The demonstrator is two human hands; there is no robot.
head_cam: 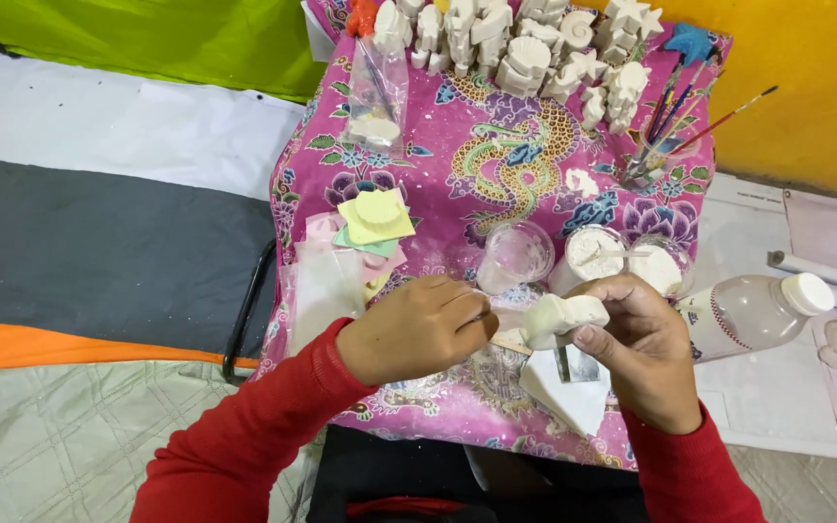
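My right hand (639,349) grips a small white plaster figure (562,318) above a little table draped in a pink patterned cloth (457,145). My left hand (420,327) pinches a thin wooden stick (510,343) whose tip touches the underside of the figure. Just beyond my hands stand three clear plastic cups: one near-empty cup (516,256) and two cups (593,254) (661,263) holding white powder. A white folded sheet (559,392) lies under my right hand.
Several white plaster figures (525,44) crowd the table's far edge. A jar of paintbrushes (666,136) stands far right. A clear bag with a figure (376,102) lies far left; coloured foam moulds (372,223) stack at left. A white-capped plastic bottle (753,312) lies right.
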